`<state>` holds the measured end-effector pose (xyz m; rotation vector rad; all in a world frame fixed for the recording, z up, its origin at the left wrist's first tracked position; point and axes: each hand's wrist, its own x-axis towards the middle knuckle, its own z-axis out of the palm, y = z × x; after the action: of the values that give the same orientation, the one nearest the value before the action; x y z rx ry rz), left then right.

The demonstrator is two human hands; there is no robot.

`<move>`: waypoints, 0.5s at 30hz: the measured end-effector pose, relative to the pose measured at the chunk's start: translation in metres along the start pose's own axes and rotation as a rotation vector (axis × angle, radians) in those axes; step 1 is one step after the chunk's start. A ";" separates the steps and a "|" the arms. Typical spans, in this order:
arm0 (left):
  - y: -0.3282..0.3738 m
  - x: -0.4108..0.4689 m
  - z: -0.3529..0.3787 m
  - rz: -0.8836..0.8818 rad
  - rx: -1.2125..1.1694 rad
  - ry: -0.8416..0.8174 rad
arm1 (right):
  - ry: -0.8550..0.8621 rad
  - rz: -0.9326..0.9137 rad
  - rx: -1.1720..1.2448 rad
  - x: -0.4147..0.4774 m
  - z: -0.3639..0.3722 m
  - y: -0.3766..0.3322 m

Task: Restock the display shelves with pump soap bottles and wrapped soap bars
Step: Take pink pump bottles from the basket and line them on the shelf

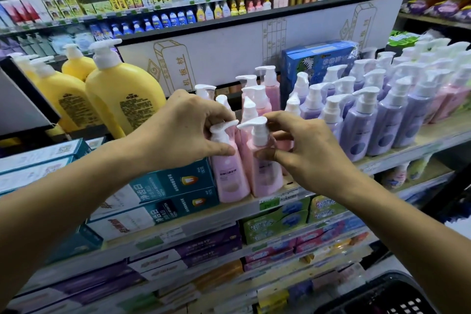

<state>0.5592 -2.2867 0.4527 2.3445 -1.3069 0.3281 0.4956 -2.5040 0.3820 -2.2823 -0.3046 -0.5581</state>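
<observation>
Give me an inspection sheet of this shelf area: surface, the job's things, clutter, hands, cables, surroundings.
Surface: shelf, crowded, price tags on its front edge.
Job's things: left pink bottle and right pink bottle upright side by side at the front; more pink ones behind; purple bottles in rows to their right; soap bars, nothing seen.
Clutter: toothpaste boxes stacked left of the pink bottles; blue box behind.
Hands: left hand grips the left pink bottle's pump; right hand pinches the right pink bottle below its pump.
Cables: nothing seen.
Surroundings: yellow bottles at left; stocked shelves above and below; black basket lower right.
</observation>
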 end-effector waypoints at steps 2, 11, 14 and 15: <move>0.000 0.000 -0.001 -0.013 -0.005 0.009 | 0.002 0.000 0.004 0.000 0.002 -0.001; -0.005 -0.006 -0.008 -0.015 0.028 -0.018 | 0.064 0.002 0.038 -0.006 0.009 0.001; -0.004 -0.003 -0.010 -0.019 -0.031 -0.073 | 0.018 0.020 0.049 -0.003 0.008 0.001; -0.004 -0.001 -0.011 -0.019 -0.032 -0.098 | 0.017 0.020 0.046 -0.003 0.007 0.001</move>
<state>0.5617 -2.2786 0.4608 2.3709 -1.3232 0.1867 0.4960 -2.4996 0.3753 -2.2325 -0.2837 -0.5545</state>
